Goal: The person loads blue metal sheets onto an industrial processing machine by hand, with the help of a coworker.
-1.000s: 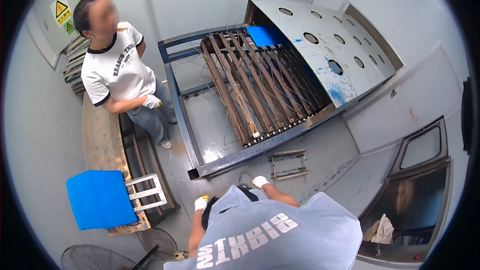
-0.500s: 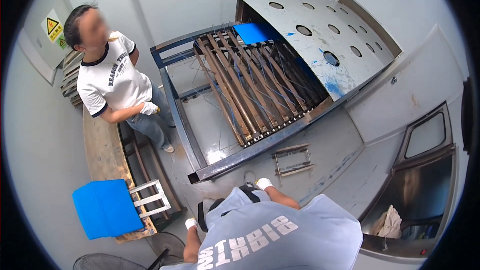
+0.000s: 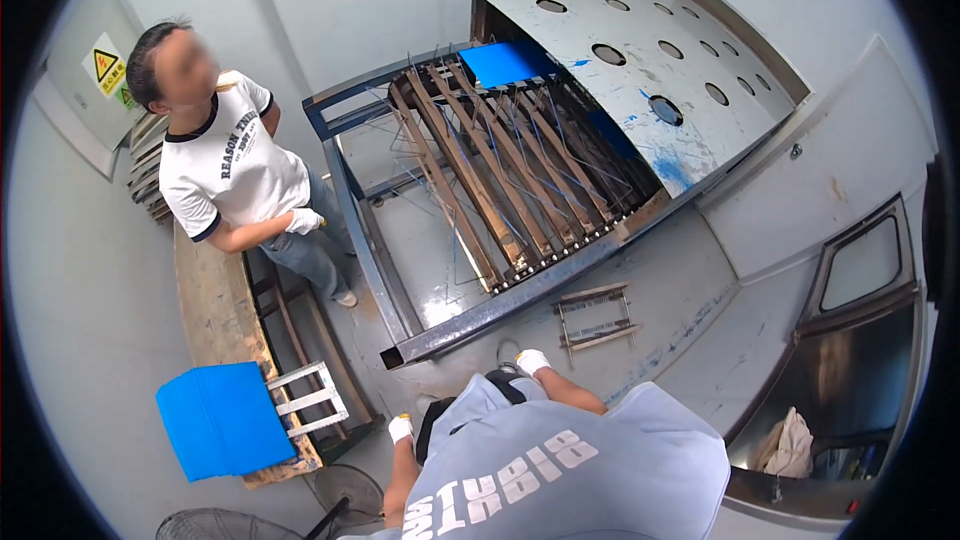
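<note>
My left hand (image 3: pixel 401 428), in a white glove, hangs beside my left hip. In a like glove, my right hand (image 3: pixel 532 361) is down by my right thigh, near the floor frame and apart from the machine. Both hands are small in the view, and their fingers cannot be made out; I see nothing in them. Ahead stands a conveyor with brown slats (image 3: pixel 465 165) and thin upright wires, set in a dark blue metal frame (image 3: pixel 480 315). A blue sheet (image 3: pixel 505 65) lies at its far side, at the mouth of a grey metal hood (image 3: pixel 640 80) with round holes.
A co-worker (image 3: pixel 240 150) in a white shirt and gloves stands left of the conveyor. Blue sheets (image 3: pixel 220 420) are stacked on a wooden bench (image 3: pixel 215 290), beside a white slatted frame (image 3: pixel 305 400). A small frame (image 3: pixel 597 320) lies on the floor. A fan (image 3: pixel 215 523) stands lower left.
The conveyor slats and wires have shifted, and the blue sheet sits slightly further left. My left hand has moved up and to the right, and my view has shifted a little.
</note>
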`<state>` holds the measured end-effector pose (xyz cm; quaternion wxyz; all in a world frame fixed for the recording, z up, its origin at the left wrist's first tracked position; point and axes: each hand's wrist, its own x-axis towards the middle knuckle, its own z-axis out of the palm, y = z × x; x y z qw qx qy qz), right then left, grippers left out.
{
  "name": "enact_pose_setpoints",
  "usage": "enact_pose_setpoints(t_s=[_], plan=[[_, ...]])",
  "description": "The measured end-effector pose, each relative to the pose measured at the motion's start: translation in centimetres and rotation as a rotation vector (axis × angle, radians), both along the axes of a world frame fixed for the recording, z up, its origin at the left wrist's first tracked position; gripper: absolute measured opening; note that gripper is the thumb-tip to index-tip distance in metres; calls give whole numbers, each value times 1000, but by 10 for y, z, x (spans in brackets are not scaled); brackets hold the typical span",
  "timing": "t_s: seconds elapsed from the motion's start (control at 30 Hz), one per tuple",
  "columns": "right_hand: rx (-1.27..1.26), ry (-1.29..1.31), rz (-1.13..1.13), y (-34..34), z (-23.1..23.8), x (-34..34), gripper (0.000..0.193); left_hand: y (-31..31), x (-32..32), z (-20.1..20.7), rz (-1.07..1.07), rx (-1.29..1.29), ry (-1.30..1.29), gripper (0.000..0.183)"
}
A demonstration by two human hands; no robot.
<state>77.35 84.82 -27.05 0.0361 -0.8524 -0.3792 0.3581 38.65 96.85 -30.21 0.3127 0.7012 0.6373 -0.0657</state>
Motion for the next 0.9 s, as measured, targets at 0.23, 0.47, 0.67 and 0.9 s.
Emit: enact_pose_setpoints(t_s=[0.23,0.47,0.67,0.9], plan=[[-59,22,-25,-3,6,9,28,7,15,10,59,-29,-16,20],[-61,-34,144,-9,5,10,28,-17,-1,3,-258,-28,149,20],[-51,-44,143,-12,-4,10,28,-30,-14,15,-82,-217,55,19],[-31,-29,98,-12,-14,16,28,6,4,50,45,47,56,17]])
